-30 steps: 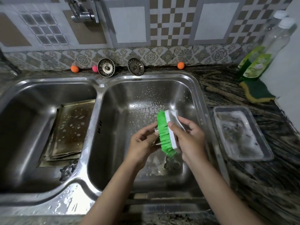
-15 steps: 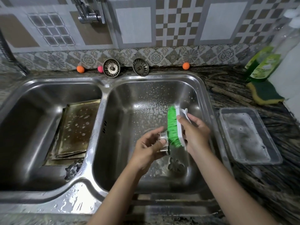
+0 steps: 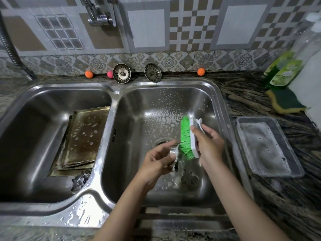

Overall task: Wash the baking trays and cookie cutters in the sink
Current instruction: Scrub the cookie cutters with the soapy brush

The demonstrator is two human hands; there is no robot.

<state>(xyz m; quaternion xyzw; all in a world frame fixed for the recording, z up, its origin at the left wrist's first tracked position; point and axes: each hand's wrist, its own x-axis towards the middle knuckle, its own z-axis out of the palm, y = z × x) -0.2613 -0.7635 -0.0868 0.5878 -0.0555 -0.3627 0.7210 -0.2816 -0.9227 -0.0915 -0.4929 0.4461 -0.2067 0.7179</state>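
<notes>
Cookie cutter (image 3: 174, 154), a small metal ring with suds on it, sits over the right basin of the sink (image 3: 215, 94), pinched in the curled fingers (image 3: 162, 150) of the left hand (image 3: 157, 164). Touching it from 1 o'clock are the green bristles of a scrub brush (image 3: 186, 136), whose white back is gripped by the right hand (image 3: 209, 145), thumb over the near edge and fingers wrapped behind. Another cutter (image 3: 189, 176), flower-shaped, lies on the basin floor at 5 o'clock of the held one. In the left basin, stained baking trays (image 3: 81, 138) lean stacked against the divider, with a further cutter (image 3: 79, 181) at their 6 o'clock. On the bench at 3 o'clock stands a clear plastic tub (image 3: 271, 146) of soapy water.
</notes>
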